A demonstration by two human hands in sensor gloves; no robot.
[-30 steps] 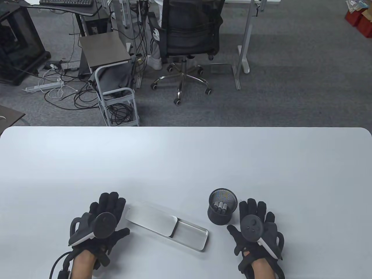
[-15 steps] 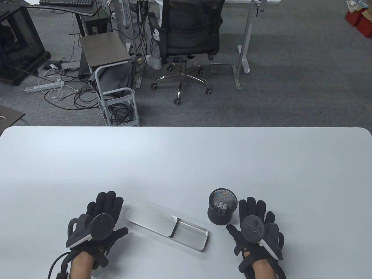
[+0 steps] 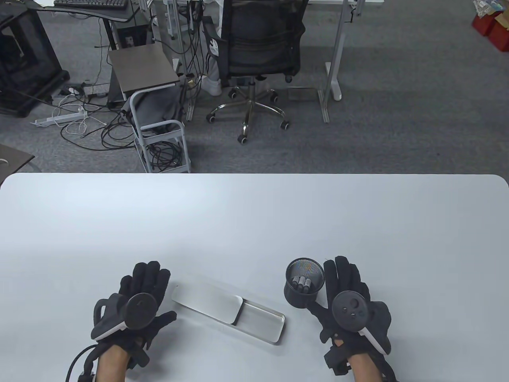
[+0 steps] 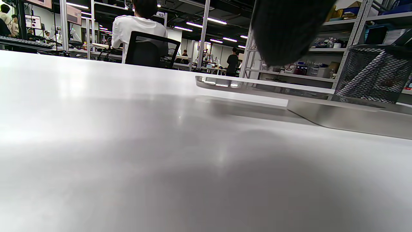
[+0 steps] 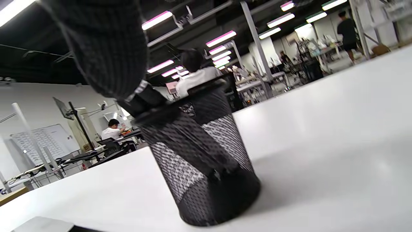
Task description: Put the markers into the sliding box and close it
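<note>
The metal sliding box [image 3: 262,323] lies slantwise at the table's near middle. Its lid [image 3: 208,303] is slid toward the left, baring the right part of the tray. Several grey markers [image 3: 301,283] stand in a black mesh cup [image 3: 304,296] just right of the box. My left hand [image 3: 158,295] rests flat on the table beside the lid's left end, fingers straight and holding nothing. My right hand [image 3: 331,289] sits close against the cup's right side with fingers extended; whether it touches the cup is unclear. The right wrist view shows the cup [image 5: 206,167] close up under a finger [image 5: 106,48].
The white table [image 3: 254,223] stretches wide beyond the hands. Past its far edge stand an office chair [image 3: 258,51], a small cart [image 3: 159,131] and floor cables. In the left wrist view the lid [image 4: 257,86] and the cup [image 4: 376,74] lie to the right.
My right hand has moved forward and a little left, closing up against the mesh cup. My left hand has barely shifted. Box and cup have not moved.
</note>
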